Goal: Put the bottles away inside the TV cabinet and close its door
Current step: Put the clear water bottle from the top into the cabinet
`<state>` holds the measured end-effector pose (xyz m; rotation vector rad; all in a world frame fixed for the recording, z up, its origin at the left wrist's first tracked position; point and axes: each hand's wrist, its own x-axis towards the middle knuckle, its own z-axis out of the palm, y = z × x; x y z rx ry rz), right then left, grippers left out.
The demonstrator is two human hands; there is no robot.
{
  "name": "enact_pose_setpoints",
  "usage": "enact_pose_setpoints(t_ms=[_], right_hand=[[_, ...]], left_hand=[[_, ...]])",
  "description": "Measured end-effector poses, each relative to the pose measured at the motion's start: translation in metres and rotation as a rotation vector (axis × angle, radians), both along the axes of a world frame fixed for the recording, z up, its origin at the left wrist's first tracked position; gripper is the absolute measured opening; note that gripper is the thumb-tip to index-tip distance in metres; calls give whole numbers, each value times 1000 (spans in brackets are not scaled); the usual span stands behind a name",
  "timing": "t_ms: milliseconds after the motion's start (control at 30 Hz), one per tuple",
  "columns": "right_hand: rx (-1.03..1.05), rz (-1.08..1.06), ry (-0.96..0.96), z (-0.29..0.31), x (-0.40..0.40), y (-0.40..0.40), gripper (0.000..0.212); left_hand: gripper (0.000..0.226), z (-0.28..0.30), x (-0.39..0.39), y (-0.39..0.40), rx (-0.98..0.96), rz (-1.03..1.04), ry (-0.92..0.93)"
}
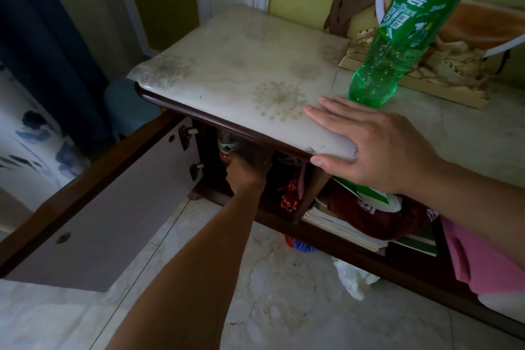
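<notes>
The dark wooden TV cabinet (pixel 227 129) has a pale patterned cover on top. Its door (pixel 93 207) hangs wide open to the left. My left hand (pixel 247 176) reaches into the dark compartment and is closed around a clear water bottle (pixel 226 148) with a red and white label; only the bottle's upper part shows. My right hand (pixel 377 148) lies flat on the cabinet's front edge, fingers spread, holding nothing. A tall green soda bottle (pixel 409 34) stands on the cabinet top just behind that hand.
To the right, an open shelf holds stacked books (pixel 341 224), a dark red bag (pixel 375 216) and a red tassel (pixel 292 196). A carved ornament (pixel 443 71) stands behind the green bottle. A white plastic bag (pixel 352 278) lies on the marble floor. A blue stool (pixel 127 105) sits left of the cabinet.
</notes>
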<state>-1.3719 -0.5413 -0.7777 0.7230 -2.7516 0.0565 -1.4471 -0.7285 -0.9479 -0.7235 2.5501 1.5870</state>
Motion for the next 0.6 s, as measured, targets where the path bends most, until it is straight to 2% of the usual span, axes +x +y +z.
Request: enact_pose_setpoints(t_ms=[167,267,367,433,533,600], right_hand=[[2,1,4,-1,0,0,74],[10,-7,-1,0,0,0,74],[4,-9,0,1,1,-1,74],[1,-21,-29,5,2,-3,74],[4,-38,-82,11,7,-5,76],[12,-43,-98,13,8,-6,76]], left_hand=[[48,-7,-5,-1,14,-36,11],[44,-8,0,-6,8,-91,-69],[27,6,19,-19,-50,-151,-98],[18,23,53,-31,-130,-240,29],[32,60,124,-51,-119,-325,285],[34,98,145,-61,-114,-306,460]])
